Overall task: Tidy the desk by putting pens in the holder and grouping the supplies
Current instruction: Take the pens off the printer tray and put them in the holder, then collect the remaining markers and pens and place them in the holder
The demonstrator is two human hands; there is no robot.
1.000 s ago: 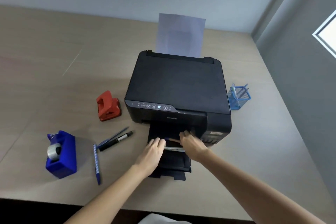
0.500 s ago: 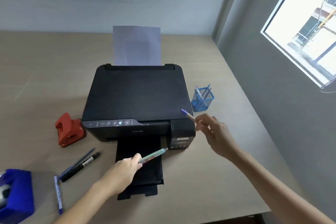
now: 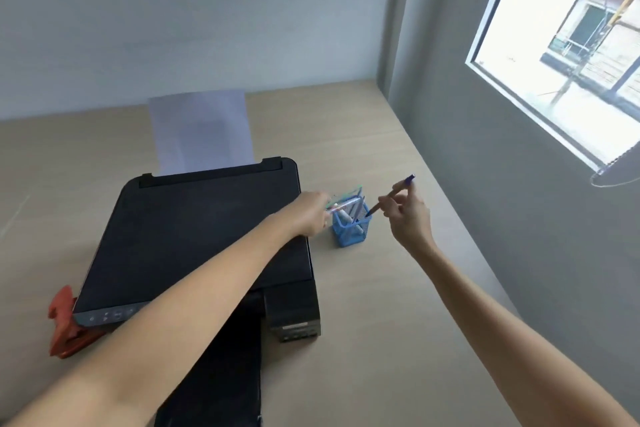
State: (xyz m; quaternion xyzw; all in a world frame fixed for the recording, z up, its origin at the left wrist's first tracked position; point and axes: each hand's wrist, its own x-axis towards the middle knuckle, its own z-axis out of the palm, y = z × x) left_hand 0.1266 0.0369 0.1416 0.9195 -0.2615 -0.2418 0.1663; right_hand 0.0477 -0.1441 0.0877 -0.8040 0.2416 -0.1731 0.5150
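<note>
A blue mesh pen holder (image 3: 349,233) stands on the desk just right of the black printer (image 3: 204,236), with a few pens inside. My left hand (image 3: 310,213) reaches over the printer's right edge and grips a pale green pen (image 3: 341,205), whose tip is at the holder's rim. My right hand (image 3: 407,215) is right of the holder and pinches a brown pencil with a blue cap (image 3: 391,196), tilted, its lower tip over the holder's opening.
A red hole punch (image 3: 67,326) lies at the printer's front left corner. White paper (image 3: 201,135) stands in the printer's rear feed. The printer's output tray (image 3: 214,371) sticks out toward me. A grey wall with a window borders the desk's right edge.
Both hands rose from the printer's front and moved right to the blue holder, each carrying its pen. The view swung right, so the tape dispenser and loose pens left the frame.
</note>
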